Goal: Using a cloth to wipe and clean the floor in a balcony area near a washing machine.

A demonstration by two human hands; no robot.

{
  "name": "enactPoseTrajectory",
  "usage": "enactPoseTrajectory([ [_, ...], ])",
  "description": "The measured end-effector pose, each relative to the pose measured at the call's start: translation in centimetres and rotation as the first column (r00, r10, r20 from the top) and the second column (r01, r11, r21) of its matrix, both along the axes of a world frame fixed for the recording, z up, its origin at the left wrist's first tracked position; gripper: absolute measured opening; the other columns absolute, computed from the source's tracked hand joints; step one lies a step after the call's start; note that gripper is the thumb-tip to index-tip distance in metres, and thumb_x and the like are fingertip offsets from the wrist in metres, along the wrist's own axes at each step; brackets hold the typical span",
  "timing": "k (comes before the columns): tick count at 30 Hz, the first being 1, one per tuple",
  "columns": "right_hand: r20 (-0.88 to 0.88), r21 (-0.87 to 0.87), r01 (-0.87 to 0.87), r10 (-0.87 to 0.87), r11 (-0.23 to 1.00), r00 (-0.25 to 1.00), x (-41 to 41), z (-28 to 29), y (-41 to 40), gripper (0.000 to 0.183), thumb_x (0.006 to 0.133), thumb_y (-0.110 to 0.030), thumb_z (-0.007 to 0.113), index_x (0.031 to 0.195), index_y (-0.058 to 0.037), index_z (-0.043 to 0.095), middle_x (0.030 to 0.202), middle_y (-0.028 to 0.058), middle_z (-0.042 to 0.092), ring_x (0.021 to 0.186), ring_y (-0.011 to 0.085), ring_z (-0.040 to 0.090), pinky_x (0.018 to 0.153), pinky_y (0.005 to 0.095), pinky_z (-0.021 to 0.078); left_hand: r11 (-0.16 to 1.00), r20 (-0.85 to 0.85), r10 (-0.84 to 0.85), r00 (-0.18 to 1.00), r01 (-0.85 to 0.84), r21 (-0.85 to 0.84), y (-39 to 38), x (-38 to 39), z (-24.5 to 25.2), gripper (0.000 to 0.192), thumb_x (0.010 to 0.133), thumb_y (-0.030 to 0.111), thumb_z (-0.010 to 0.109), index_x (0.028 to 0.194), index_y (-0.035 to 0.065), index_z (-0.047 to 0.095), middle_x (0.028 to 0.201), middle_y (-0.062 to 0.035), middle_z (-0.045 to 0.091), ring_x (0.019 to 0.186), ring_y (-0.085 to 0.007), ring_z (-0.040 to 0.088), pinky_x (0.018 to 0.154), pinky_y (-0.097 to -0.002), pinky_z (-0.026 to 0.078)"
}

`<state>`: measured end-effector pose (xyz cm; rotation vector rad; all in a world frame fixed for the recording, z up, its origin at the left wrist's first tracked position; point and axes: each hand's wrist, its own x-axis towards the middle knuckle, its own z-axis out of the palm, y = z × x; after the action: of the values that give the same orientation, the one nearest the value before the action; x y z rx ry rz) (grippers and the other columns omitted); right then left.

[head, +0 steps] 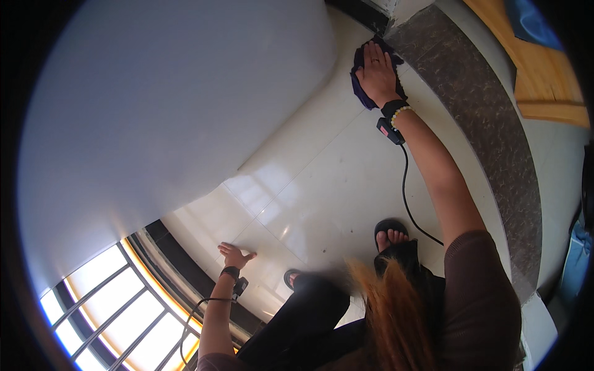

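Under my right hand (pixel 378 79) lies a dark purple cloth (pixel 363 95), pressed flat against the pale tiled floor (pixel 320 171) near the skirting. The fingers rest straight on top of the cloth, and a ring shows on one of them. My left hand (pixel 235 256) is spread with its thumb apart, low over or on the floor tiles, with nothing in it. Each wrist wears a black strap with a small cabled device; beads also circle the right wrist.
A large smooth pale panel (pixel 176 92) fills the upper left. Dark marbled skirting (pixel 482 102) curves along the right, beside a wooden piece of furniture (pixel 547 83). A barred window (pixel 116 310) is at lower left. My sandalled feet (pixel 392 234) stand on the tiles.
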<state>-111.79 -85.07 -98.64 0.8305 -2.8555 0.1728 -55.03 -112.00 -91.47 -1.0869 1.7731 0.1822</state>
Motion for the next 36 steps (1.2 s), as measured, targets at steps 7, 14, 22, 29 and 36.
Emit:
enactPoseTrajectory([
  [7,0.086,-0.098,-0.285,0.294,0.953,0.952,5.5,2.2,-0.2,0.061,0.083,-0.030,0.047,0.133,0.0027,0.033,0.141,0.0146,0.032,0.132,0.0239,0.026,0.109,0.0368,0.0170,0.996,0.212,0.077,0.974,-0.087,0.037,0.3,-4.5,2.1,0.137,0.057,0.061,0.074,0.128,-0.0210,-0.010,0.133,-0.0458,-0.002,0.130,-0.0524,0.001,0.104,-0.0545,0.020],
  [14,0.179,-0.212,-0.312,0.350,0.926,0.919,9.4,4.4,2.2,0.058,0.081,-0.023,0.052,0.132,-0.0002,0.038,0.140,0.0102,0.035,0.131,0.0200,0.029,0.110,0.0346,0.0177,0.955,-0.579,-0.242,0.779,0.297,0.001,7.9,-19.6,2.5,0.113,0.066,0.030,0.076,0.132,-0.0170,-0.003,0.138,-0.0399,0.003,0.132,-0.0476,0.003,0.105,-0.0529,0.022],
  [22,-0.011,-0.291,-0.229,0.236,0.929,0.972,-1.8,1.9,-4.3,0.053,0.082,-0.021,0.050,0.131,-0.0040,0.039,0.137,0.0064,0.040,0.129,0.0171,0.033,0.109,0.0337,0.0190,0.914,-0.595,-0.303,0.744,0.404,0.040,11.7,-28.5,2.2,0.104,0.073,0.030,0.072,0.139,-0.0053,-0.001,0.141,-0.0346,-0.004,0.131,-0.0501,0.001,0.102,-0.0560,0.024],
  [29,0.092,-0.237,-0.282,0.310,0.930,0.946,-10.2,2.0,-11.6,0.051,0.084,-0.020,0.044,0.132,-0.0056,0.038,0.140,0.0039,0.037,0.130,0.0187,0.032,0.108,0.0365,0.0208,0.877,-0.561,-0.415,0.716,0.479,-0.036,11.8,-29.1,3.2,0.104,0.069,0.027,0.074,0.135,-0.0122,0.004,0.138,-0.0390,0.002,0.129,-0.0520,0.008,0.107,-0.0471,0.022],
  [36,0.185,-0.167,-0.346,0.374,0.923,0.909,-14.5,2.3,-14.5,0.059,0.083,-0.030,0.049,0.137,-0.0119,0.030,0.143,0.0047,0.031,0.132,0.0203,0.027,0.110,0.0384,0.0183,0.831,-0.463,-0.518,0.719,0.552,-0.074,11.9,-29.5,3.7,0.103,0.068,0.033,0.073,0.134,-0.0147,0.010,0.137,-0.0396,0.007,0.129,-0.0513,0.012,0.106,-0.0448,0.025],
])
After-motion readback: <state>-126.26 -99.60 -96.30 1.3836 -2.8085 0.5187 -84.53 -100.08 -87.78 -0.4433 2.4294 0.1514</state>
